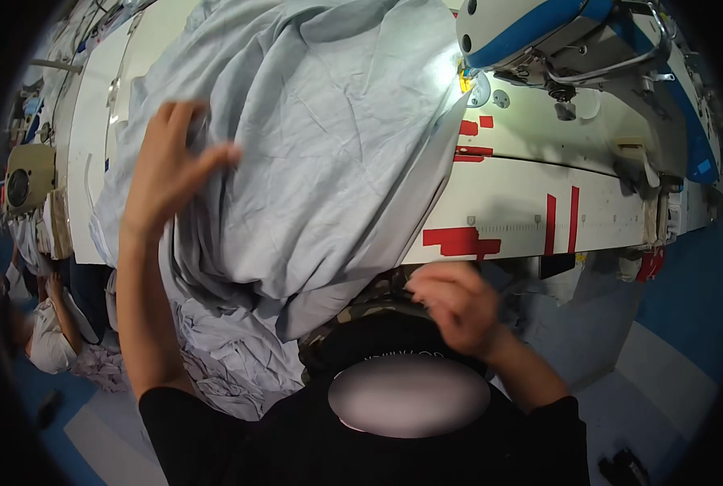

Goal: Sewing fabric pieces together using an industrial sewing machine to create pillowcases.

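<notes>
Head view: your work is a large pale grey cloth (321, 130), spread in loose folds across the white table (531, 182) to the left of the blue-and-white sewing machine (531, 36). Its right edge runs up to the lit area at the machine's needle end; whether it lies under the presser foot cannot be made out. Its near end drops over the front edge of the table toward your lap. A rumpled heap of fabric (236, 356) lies below on the left; whether it joins the cloth cannot be told.

Your left hand (167, 166) is over the left part of the cloth, thumb spread well away from the bent fingers, with nothing seen between them; contact with the cloth is not certain. Your right hand (458, 304) is in front of the table edge, right of the hanging cloth, fingers curled in toward the thumb. It is blurred, and you cannot be confirmed as pinching anything.

Judged from this, the step in hand is arranging the cloth beside the machine. The next move would call for flattening the folds and lining up the right edge with the needle.
</notes>
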